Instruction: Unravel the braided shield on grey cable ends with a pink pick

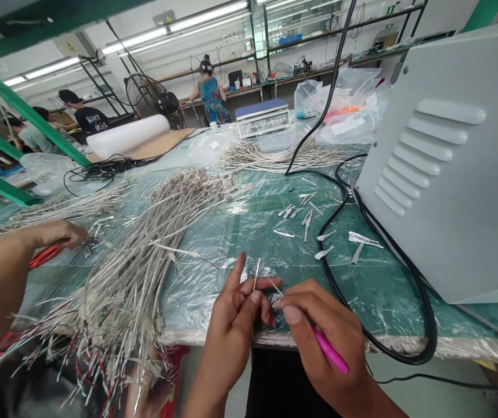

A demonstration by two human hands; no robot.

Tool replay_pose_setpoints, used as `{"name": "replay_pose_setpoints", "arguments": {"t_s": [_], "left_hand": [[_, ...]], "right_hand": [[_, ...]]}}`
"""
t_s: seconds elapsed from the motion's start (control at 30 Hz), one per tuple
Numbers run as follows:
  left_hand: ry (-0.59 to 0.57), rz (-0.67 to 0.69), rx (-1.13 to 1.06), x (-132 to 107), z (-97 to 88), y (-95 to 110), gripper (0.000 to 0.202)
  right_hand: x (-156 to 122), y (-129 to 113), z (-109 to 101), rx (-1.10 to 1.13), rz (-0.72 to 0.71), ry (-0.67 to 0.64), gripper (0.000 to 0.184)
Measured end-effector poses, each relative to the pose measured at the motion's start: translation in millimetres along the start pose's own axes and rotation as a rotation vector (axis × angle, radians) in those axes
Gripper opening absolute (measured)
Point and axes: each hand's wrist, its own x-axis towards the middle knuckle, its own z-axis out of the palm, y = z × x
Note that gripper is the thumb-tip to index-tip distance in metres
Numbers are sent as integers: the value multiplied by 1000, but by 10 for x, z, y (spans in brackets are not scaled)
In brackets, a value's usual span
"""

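Observation:
My left hand (235, 313) pinches a thin silver cable end (256, 273) that sticks up between thumb and fingers, just over the table's front edge. My right hand (318, 325) is closed round a pink-handled tool (329, 350), and its thin tip touches the cable end near my left fingers. A big bundle of silver cables (144, 255) with red, green and white wire ends lies to the left and hangs over the edge.
A co-worker's hand (55, 235) at the left holds red-handled pliers (44, 255). A grey machine housing (453, 168) fills the right, with a black cord (383, 244) looping before it. Foil scraps (305, 220) litter the green mat. Other people sit at far benches.

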Motion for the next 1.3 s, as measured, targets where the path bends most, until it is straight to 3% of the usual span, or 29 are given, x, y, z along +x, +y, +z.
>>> {"name": "replay_pose_setpoints", "arguments": {"t_s": [0.4,0.73,1.3], "left_hand": [[15,-15,56,9,-25,-17,61],[23,-8,-41,0,-24,-33,67],[12,22,-9,9,-16,-47,68]], "right_hand": [[17,16,32,26,62,-113,18],[31,11,50,25,91,-92,19],[24,10,39,29,71,-102,21]]}}
